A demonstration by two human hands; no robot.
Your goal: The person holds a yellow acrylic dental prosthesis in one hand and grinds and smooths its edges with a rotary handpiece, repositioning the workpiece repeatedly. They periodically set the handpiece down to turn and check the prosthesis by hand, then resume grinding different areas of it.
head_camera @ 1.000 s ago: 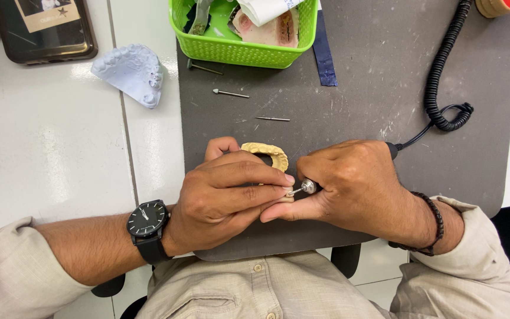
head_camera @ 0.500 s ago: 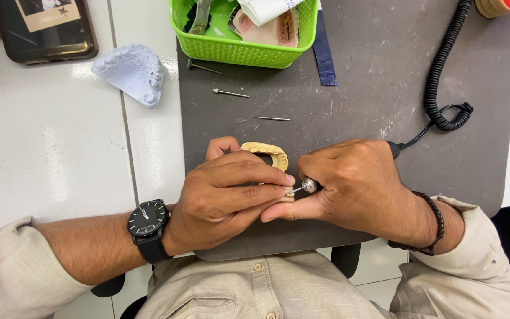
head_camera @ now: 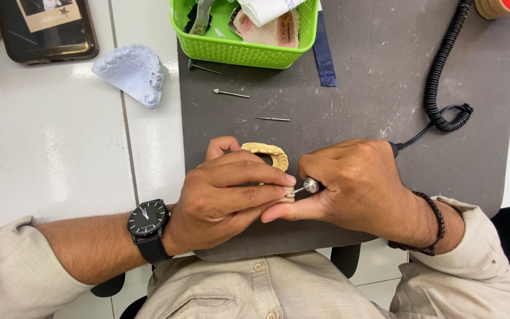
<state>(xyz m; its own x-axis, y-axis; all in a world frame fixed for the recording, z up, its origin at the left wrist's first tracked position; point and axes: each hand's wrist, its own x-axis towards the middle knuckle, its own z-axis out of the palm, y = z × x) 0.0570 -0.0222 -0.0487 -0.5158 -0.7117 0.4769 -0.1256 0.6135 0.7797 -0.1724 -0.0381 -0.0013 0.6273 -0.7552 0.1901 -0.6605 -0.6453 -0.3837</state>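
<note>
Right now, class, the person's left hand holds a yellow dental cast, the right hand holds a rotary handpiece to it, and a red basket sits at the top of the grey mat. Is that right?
Not quite: the basket is green, not red, as the head view shows. The rest stands: the left hand holds the yellow dental cast, the right hand holds the rotary handpiece to it, and the basket sits at the top of the grey mat.

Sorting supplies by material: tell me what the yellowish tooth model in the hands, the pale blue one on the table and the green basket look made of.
Yellowish tooth model: seemingly dental plaster, matte and chalky. Pale blue tooth model: likely the same cast stone, dull with a rough broken-looking edge. Green basket: plastic, glossy with moulded slots.
</note>
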